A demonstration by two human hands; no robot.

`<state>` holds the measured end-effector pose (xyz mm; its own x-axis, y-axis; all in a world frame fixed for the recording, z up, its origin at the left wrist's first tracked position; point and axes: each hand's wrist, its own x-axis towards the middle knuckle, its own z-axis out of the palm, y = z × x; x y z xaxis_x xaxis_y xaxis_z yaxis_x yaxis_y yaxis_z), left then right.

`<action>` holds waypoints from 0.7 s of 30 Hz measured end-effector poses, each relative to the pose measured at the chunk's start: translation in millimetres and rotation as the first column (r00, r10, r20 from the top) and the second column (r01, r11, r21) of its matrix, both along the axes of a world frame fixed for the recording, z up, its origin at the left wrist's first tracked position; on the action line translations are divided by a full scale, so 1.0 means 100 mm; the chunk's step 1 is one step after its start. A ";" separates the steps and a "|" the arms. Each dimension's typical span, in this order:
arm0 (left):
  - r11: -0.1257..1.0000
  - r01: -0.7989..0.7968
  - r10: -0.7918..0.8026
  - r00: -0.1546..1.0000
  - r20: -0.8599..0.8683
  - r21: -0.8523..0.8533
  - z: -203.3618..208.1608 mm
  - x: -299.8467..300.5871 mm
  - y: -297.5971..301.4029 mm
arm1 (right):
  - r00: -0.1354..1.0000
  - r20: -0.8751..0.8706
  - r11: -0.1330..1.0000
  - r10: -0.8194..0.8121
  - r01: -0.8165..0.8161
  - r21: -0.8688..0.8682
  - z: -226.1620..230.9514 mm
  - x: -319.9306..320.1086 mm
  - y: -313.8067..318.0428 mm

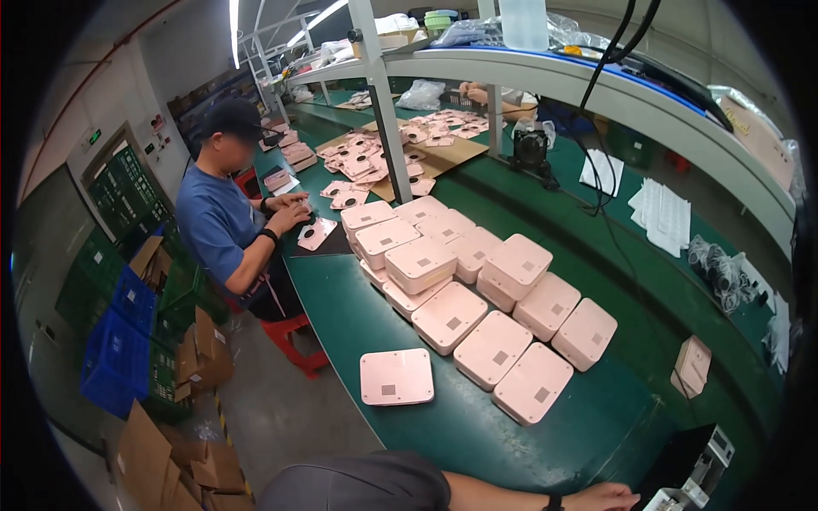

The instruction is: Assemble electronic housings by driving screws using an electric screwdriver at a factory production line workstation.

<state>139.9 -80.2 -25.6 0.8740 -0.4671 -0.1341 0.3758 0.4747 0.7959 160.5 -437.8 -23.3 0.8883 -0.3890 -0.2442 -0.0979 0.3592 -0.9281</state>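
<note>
My left hand (601, 496) is at the lower right edge, its forearm stretched across from a dark grey sleeve, with a black band at the wrist. The fingers are partly cut off by the frame's lower edge, so whether they hold anything cannot be made out. Closest to them is a metal-and-black device (700, 473) at the bench's near end. My right hand is out of view. Ahead on the green bench (341, 298), several pale pink rounded boxes (494, 347) stand in rows, some stacked. One pink box (396, 377) lies apart, nearer the edge.
A co-worker in a blue shirt (213, 204) sits on a red stool (294, 341), handling pink parts. Loose pink plates (354, 157) cover cardboard farther back. A grey shelf post (388, 111) rises from the bench. White sleeves (660, 215) and bundled cables (716, 272) lie right. Crates (119, 353) stand left.
</note>
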 end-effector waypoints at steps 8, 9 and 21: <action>0.992 0.113 -0.121 0.979 0.161 0.057 -0.11 -0.18 -0.11 | 0.999 0.005 0.991 0.048 -0.048 0.125 -0.07 -0.06 -0.06; 0.987 0.124 -0.141 0.972 0.185 0.100 -0.05 -0.25 -0.10 | 0.999 -0.008 0.988 0.049 -0.047 0.148 -0.05 -0.07 -0.04; -0.150 -0.942 0.155 0.276 0.948 0.299 0.64 -1.56 1.31 | 0.959 0.203 0.869 0.199 -0.268 0.416 0.22 -0.08 -0.02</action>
<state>-16.2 51.1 38.4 0.6564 0.3367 0.6752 -0.1937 -0.7898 0.5821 152.7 -439.5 -1.6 0.9789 -0.0509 -0.1978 -0.1030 0.7132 -0.6933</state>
